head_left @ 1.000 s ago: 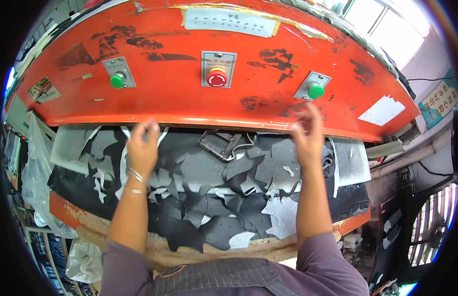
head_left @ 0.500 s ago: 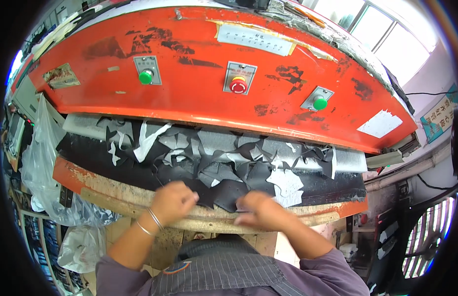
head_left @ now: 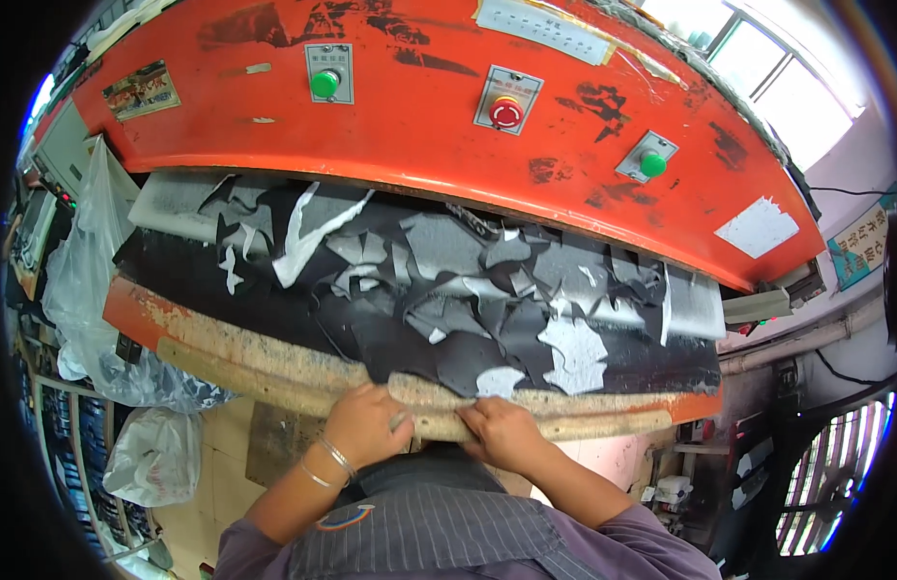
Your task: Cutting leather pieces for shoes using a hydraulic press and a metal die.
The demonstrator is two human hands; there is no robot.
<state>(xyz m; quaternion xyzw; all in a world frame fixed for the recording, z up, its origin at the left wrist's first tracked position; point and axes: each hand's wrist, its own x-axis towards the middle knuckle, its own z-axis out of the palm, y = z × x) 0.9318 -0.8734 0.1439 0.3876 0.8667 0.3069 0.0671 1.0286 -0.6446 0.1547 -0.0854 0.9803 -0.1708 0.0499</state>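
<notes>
My left hand [head_left: 369, 425], with bangles on its wrist, is curled at the front edge of the wooden board [head_left: 264, 365]. Whether anything is inside its fingers is hidden. My right hand [head_left: 506, 433] bends its fingers over that same edge, a short way to the right, gripping it. Just beyond both hands lie dark sheet scraps [head_left: 463, 360], with jagged and curved outlines. A small pale piece [head_left: 499, 383] rests at the board's edge beyond my right hand, and a larger white-grey piece [head_left: 576, 354] lies to its right.
Over the scraps stands an orange machine front [head_left: 419, 126] with green buttons [head_left: 324, 84] and a red knob [head_left: 506, 114]. A long white strip [head_left: 308, 237] lies among the scraps on the black sheet [head_left: 192, 280]. Clear plastic bags [head_left: 156, 456] hang at left.
Both hands have drawn in to the board's front edge, and the right hand's fingers have bent over it. A small pale piece now shows at that edge. The whole view has shifted.
</notes>
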